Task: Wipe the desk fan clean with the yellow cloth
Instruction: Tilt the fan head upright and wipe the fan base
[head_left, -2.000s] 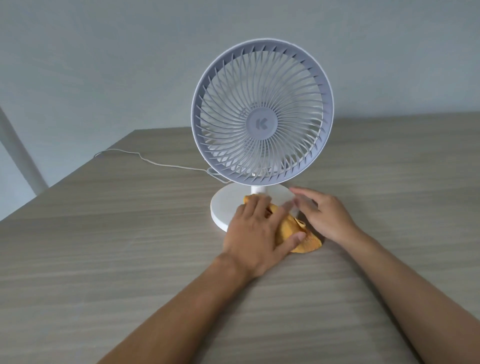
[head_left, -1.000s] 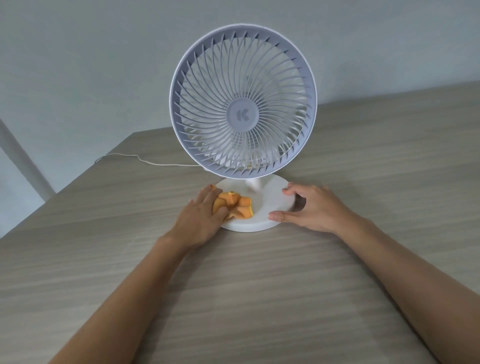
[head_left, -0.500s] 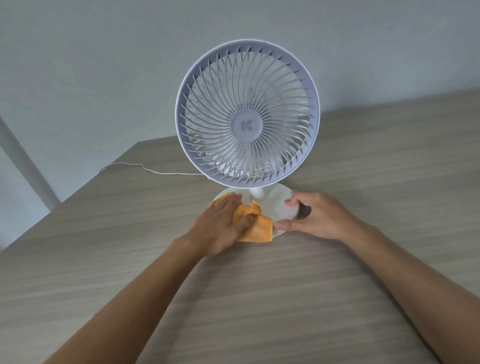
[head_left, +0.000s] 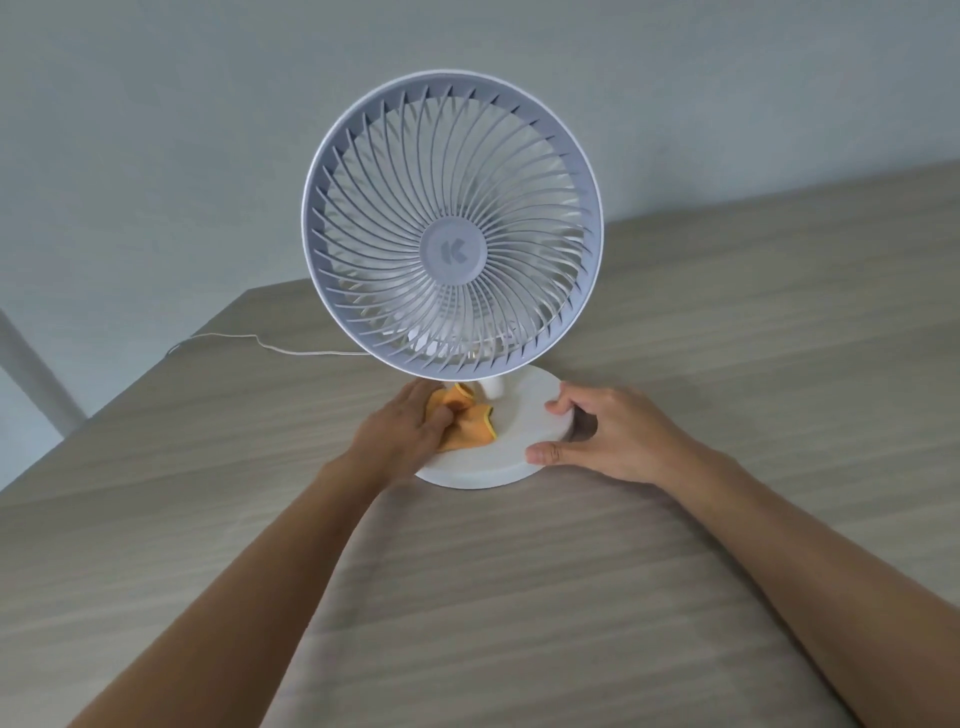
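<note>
Now the desk fan (head_left: 452, 249) stands upright in the middle of the wooden surface (head_left: 519, 597). On the left part of its round white base (head_left: 514, 431), the left hand (head_left: 400, 436) holds the bunched yellow cloth (head_left: 467, 421), fingers curled on it. Beside it, the right hand (head_left: 618, 436) grips the base's right edge between thumb and fingers. A thin white cable (head_left: 249, 340) runs away to the far left.
</note>
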